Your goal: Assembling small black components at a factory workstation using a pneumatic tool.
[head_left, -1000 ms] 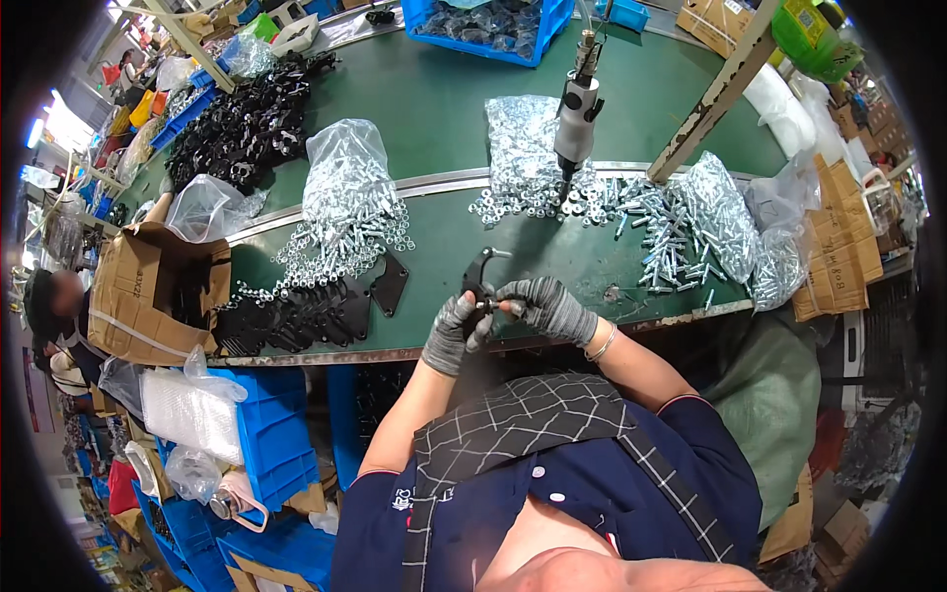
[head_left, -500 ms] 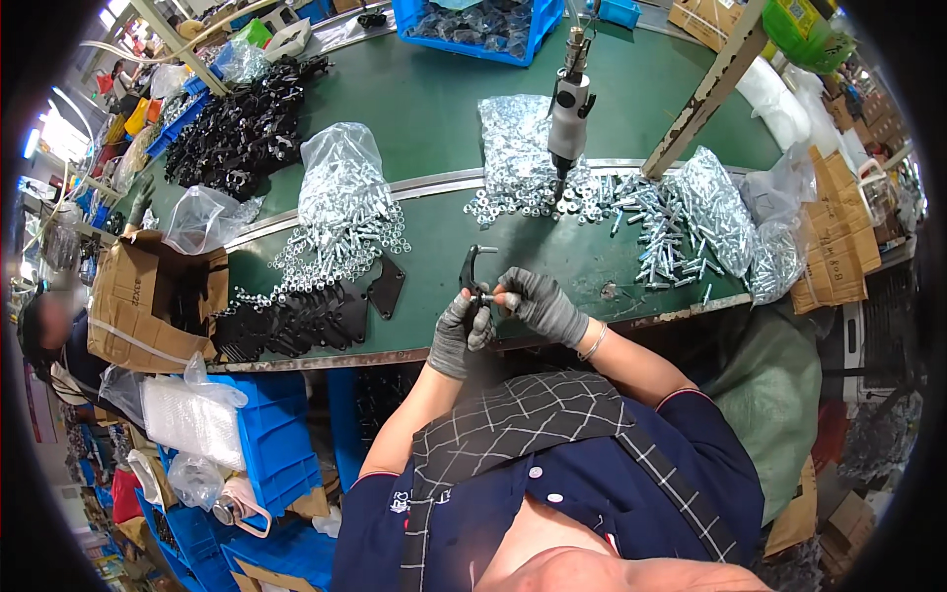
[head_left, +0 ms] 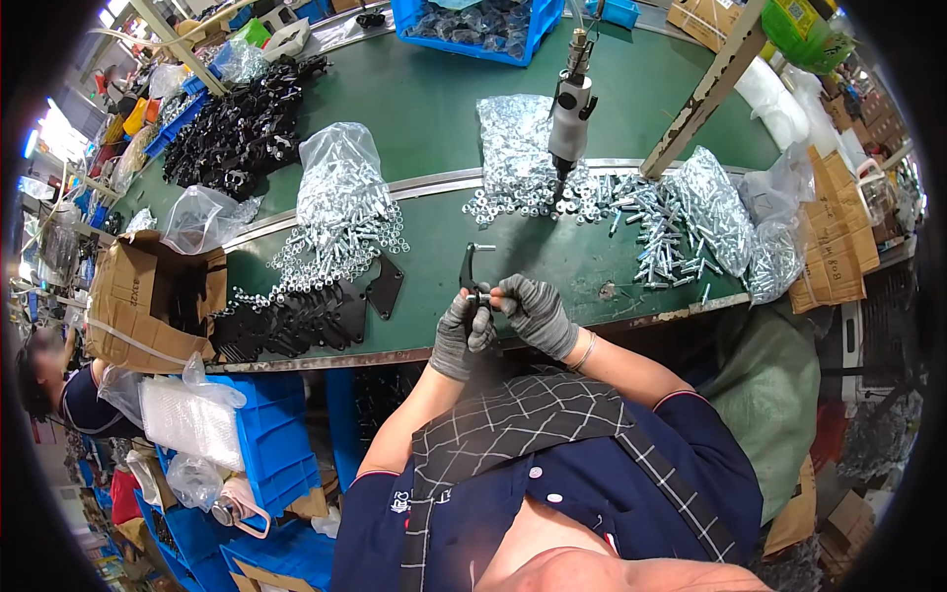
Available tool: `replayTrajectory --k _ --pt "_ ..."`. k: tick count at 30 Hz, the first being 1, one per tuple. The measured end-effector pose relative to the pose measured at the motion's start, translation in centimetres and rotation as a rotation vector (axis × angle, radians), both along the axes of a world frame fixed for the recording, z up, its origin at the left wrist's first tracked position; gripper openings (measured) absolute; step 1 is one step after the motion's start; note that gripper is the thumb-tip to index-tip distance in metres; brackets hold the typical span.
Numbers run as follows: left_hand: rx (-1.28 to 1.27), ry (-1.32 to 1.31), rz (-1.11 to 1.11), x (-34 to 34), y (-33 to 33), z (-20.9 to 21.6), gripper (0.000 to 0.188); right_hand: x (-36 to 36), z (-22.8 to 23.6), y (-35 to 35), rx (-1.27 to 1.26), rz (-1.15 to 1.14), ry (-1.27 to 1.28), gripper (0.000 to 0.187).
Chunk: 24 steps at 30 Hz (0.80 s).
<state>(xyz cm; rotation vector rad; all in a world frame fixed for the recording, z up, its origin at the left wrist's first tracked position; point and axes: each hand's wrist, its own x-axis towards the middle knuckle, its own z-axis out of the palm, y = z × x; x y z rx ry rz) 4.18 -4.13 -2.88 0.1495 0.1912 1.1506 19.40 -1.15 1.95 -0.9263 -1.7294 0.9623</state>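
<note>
Both hands wear grey gloves with bare fingertips and meet near the table's front edge. My left hand (head_left: 455,340) is closed on a black metal bracket (head_left: 467,264), held upright. A silver bolt (head_left: 484,248) sticks out to the right from the bracket's top. My right hand (head_left: 540,316) pinches a small silver fastener at the bracket's lower part; whether it is a bolt or a nut I cannot tell. More flat black brackets (head_left: 340,316) lie to the left, beside a spill of silver nuts (head_left: 314,264). Beyond my hands hangs a white powered screwdriver (head_left: 569,128), tip down.
Bags of silver nuts (head_left: 513,138) and bolts (head_left: 712,207) spill onto the green table (head_left: 434,118). An open cardboard box (head_left: 133,296) stands left, below a heap of black parts (head_left: 247,128). A metal post (head_left: 705,99) rises at the right. Another person (head_left: 84,400) is far left.
My right hand has turned slightly at the bracket, its fingers still pinching the fastener. My left hand keeps its hold. The person at far left has shifted, with an arm now raised toward the box.
</note>
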Motion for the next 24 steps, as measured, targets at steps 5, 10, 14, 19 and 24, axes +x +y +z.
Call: replayTrajectory --k 5,10,14,19,24 --pt "-0.010 0.012 -0.035 0.2 -0.3 1.6 0.034 0.4 -0.3 0.7 0.192 0.057 -0.055 0.012" --pt "-0.269 0.312 0.029 -1.1 1.1 2.5 0.030 1.0 -0.2 3.0 -0.221 0.147 -0.030 0.010" --pt "-0.175 0.715 0.063 -0.1 2.0 2.0 0.029 2.5 -3.1 10.1 -0.003 -0.184 -0.462 0.014" --pt "-0.118 0.830 0.014 1.0 3.0 2.3 0.030 1.4 -3.2 13.2 0.190 -0.180 -1.080 0.023" --pt "-0.113 0.819 -0.062 0.7 3.6 1.7 0.031 1.7 -2.0 13.8 0.123 -0.072 -1.120 0.030"
